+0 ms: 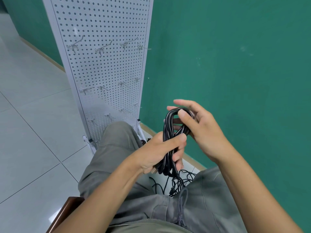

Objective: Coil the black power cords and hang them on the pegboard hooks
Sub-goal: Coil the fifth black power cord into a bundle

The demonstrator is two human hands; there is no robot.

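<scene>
A seated person holds a coiled black cord over the lap, near the green wall. The left hand wraps its fingers round the lower middle of the coil, gripping it tight. The right hand holds the top loop, thumb pressed on the front and fingers curled behind. More loose black cords lie tangled on the floor between the knees. A white pegboard stands far left of the hands, its metal hooks all bare. A brown chair edge shows near left.
</scene>
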